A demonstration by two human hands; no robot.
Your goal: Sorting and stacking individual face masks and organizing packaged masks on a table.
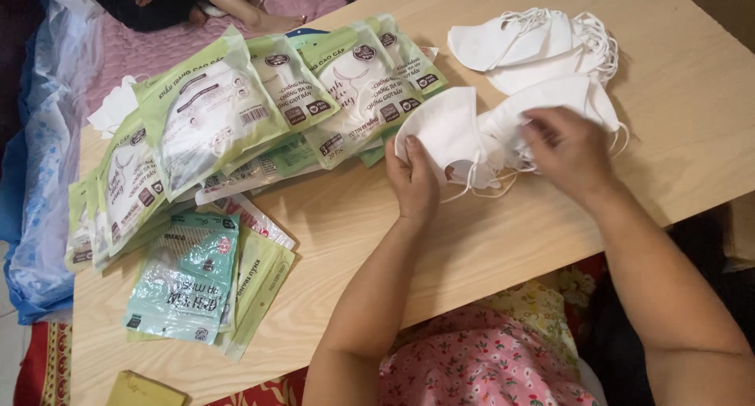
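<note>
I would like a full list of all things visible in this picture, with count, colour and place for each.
held mask: one, white, table middle, in both hands
loose masks: a pile, count unclear, white, far right of table
green packs: many, overlapping, green and white, fanned across table's left and middle
teal pack: one, teal, near left, on top of other flat packs
yellow block: one, near left edge
table: one, light wood
plastic sheet: blue-white, left of table
another person's leg: top, on a pink mat
left hand: grips the mask's left edge
right hand: on the mask's right side
</note>
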